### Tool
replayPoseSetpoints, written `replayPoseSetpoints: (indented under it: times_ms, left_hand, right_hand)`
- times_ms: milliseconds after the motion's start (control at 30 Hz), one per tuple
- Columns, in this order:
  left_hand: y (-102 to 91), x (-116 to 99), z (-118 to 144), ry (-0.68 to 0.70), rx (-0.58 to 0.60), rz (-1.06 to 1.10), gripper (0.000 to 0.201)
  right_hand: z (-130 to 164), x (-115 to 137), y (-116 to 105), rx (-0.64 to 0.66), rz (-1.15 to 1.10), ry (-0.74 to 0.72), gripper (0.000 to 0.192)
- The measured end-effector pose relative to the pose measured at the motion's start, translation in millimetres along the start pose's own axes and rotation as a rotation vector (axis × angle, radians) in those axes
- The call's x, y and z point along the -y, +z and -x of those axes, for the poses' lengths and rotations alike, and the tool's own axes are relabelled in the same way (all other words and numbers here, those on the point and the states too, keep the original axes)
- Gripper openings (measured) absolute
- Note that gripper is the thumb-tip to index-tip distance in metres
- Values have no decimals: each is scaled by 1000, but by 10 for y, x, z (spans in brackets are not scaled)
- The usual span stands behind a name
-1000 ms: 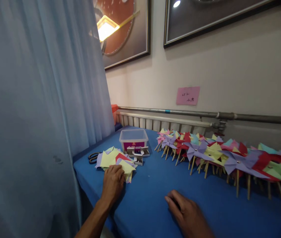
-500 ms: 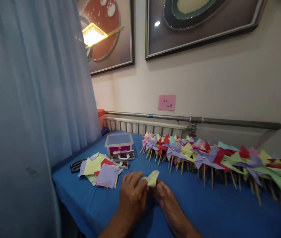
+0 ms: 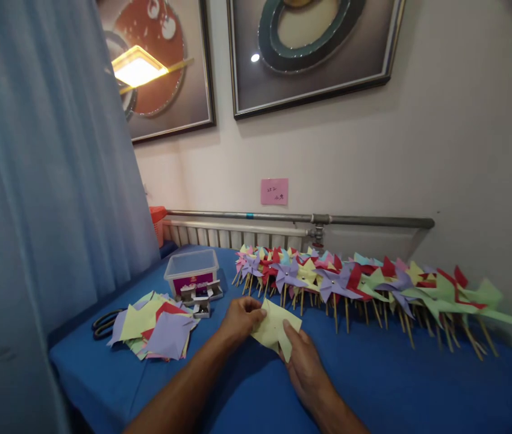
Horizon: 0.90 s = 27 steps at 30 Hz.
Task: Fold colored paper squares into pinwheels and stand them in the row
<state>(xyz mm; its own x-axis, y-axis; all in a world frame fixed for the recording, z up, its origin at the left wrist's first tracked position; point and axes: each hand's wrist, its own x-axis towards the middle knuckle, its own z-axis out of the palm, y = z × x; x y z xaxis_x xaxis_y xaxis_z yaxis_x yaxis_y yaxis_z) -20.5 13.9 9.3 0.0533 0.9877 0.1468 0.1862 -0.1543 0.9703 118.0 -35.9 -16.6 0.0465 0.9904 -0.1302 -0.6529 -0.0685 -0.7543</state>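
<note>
A pale yellow square of paper (image 3: 270, 324), with a slit toward its lower corner, is held up between both hands above the blue cloth. My left hand (image 3: 240, 319) pinches its left edge between thumb and fingers. At the right edge, my right hand (image 3: 305, 358) has its thumb on top and its fingers behind, hidden by the paper. To the left lies a loose pile of coloured paper squares (image 3: 168, 335), beside black-handled scissors (image 3: 105, 325). Small open boxes (image 3: 202, 307) stand by a clear plastic tub (image 3: 191, 263).
Many paper pinwheels on sticks (image 3: 335, 282) spread along the back and right of the blue-covered table (image 3: 238, 398). Behind it are a radiator (image 3: 238, 234) and a metal pipe (image 3: 373, 222). A blue curtain (image 3: 57, 169) hangs at the left, near an orange basket (image 3: 157, 222).
The yellow paper, bunched up before, is now spread flat and facing me. My left hand has turned and now grips its edge. The view has swung to the right.
</note>
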Motion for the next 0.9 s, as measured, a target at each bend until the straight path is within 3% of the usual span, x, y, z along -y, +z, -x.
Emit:
replayPoseSetpoints:
  times_ms: [167, 400, 667, 900]
  left_hand:
    - [108, 218, -55, -149, -42, 349, 30]
    - [45, 180, 41, -168, -32, 469, 38]
    - [76, 200, 25, -81, -34, 378, 34]
    - [60, 186, 113, 207, -64, 39, 10]
  right_hand:
    - [-16, 13, -28, -5, 76, -34, 47]
    - [-31, -39, -82, -4, 186, -56, 54]
    - [-54, -52, -76, -13, 213, -47, 52]
    - [-94, -101, -81, -57, 190, -49, 48]
